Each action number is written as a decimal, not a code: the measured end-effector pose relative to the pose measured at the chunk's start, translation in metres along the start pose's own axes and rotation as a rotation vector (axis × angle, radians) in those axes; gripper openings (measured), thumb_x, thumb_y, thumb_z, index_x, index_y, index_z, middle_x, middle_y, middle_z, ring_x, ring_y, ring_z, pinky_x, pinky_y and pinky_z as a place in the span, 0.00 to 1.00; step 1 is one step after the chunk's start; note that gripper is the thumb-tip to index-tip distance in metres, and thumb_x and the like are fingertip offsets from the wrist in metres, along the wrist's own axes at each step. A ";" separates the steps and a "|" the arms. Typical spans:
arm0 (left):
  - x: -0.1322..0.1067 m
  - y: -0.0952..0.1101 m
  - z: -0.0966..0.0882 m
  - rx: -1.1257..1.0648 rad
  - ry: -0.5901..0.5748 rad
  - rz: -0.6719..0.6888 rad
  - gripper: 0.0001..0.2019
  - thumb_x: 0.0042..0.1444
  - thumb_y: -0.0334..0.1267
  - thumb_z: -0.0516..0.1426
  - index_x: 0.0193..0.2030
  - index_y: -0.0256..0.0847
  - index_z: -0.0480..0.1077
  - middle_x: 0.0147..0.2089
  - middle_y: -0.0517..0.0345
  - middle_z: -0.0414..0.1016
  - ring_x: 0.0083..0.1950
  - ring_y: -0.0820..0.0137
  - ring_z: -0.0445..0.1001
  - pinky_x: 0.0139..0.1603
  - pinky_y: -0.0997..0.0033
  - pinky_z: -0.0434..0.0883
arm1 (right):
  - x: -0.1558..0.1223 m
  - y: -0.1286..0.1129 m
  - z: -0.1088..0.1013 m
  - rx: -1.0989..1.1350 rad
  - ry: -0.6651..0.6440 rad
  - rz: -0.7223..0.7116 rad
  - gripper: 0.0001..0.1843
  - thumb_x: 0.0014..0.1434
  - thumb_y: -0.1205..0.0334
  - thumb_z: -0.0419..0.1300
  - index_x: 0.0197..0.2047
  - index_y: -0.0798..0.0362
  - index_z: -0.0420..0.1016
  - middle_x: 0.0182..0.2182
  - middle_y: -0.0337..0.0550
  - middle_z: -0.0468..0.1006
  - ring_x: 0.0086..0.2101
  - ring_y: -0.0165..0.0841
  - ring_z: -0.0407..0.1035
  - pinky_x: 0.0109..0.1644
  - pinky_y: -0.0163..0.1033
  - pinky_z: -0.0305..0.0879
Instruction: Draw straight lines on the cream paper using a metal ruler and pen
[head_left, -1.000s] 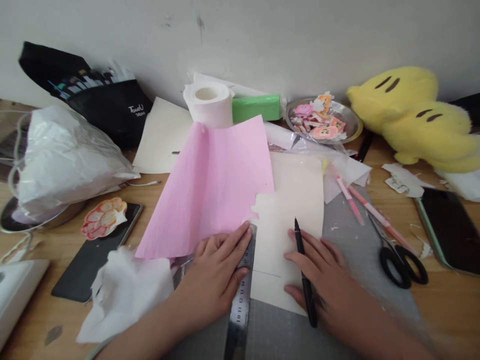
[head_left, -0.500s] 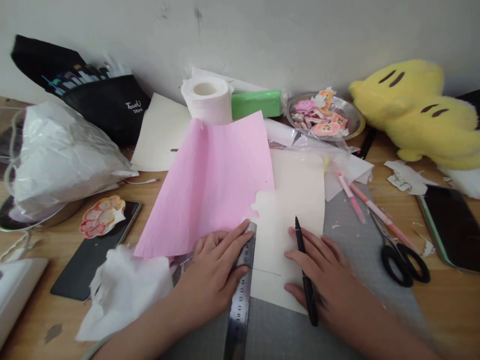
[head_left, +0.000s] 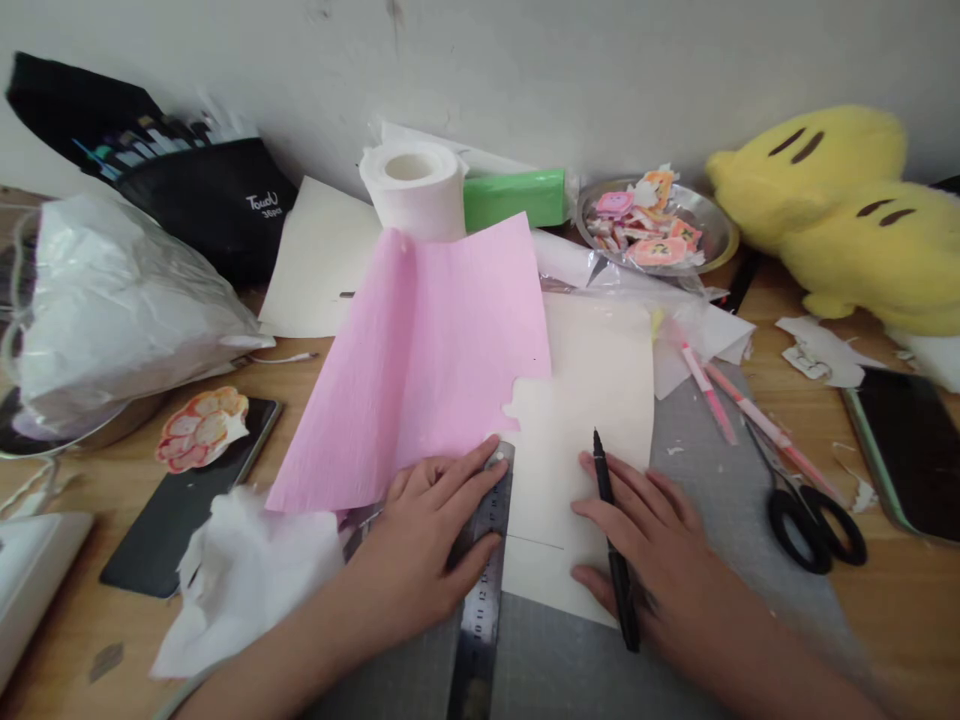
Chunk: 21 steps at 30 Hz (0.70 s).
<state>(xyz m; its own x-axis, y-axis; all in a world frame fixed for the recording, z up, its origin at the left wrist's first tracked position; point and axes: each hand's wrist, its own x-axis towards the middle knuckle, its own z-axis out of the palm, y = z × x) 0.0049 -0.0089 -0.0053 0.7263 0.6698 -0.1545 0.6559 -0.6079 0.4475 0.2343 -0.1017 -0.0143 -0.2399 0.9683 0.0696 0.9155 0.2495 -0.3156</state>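
My left hand [head_left: 424,535] lies flat with fingers spread, pressing a metal ruler [head_left: 484,590] and the lower edge of a pink sheet of paper [head_left: 435,360]. To the right, my right hand [head_left: 645,545] rests palm down on a cream sheet of paper [head_left: 592,390], with a black pen [head_left: 615,545] held loosely between its fingers, tip pointing away from me. A thin pencil line runs across the cream sheet beside the ruler. Both sheets lie on a grey cutting mat [head_left: 705,490].
Black scissors [head_left: 806,505] and pink pens [head_left: 720,395] lie right of the mat. A toilet roll [head_left: 412,190], green box [head_left: 514,195], dish of stickers [head_left: 652,225], yellow plush [head_left: 847,200], black marker case [head_left: 180,185], plastic bag [head_left: 112,300], phones [head_left: 904,450] and crumpled tissue [head_left: 247,570] surround the work.
Both hands stay where they were on the ruler and paper. Only the camera view has drifted slightly, shifting everything a little to the right and up.
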 end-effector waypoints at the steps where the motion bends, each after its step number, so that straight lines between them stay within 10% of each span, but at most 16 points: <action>1: 0.000 0.000 -0.001 -0.009 -0.002 0.000 0.26 0.58 0.37 0.53 0.63 0.46 0.55 0.68 0.57 0.53 0.56 0.57 0.60 0.54 0.52 0.62 | 0.000 0.000 0.000 -0.002 0.000 0.000 0.13 0.59 0.55 0.56 0.48 0.48 0.67 0.58 0.51 0.66 0.58 0.42 0.56 0.57 0.54 0.52; 21: 0.001 0.003 -0.007 -0.074 -0.037 -0.017 0.28 0.54 0.34 0.54 0.63 0.45 0.55 0.68 0.57 0.52 0.59 0.55 0.59 0.55 0.50 0.61 | 0.001 0.000 0.000 0.015 -0.012 0.021 0.14 0.59 0.54 0.57 0.47 0.47 0.66 0.58 0.49 0.66 0.59 0.41 0.55 0.58 0.53 0.50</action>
<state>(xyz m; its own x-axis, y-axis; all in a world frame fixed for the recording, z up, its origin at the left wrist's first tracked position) 0.0065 -0.0067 0.0025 0.7235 0.6623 -0.1944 0.6518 -0.5627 0.5085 0.2338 -0.1004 -0.0146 -0.2245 0.9731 0.0513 0.9154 0.2287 -0.3313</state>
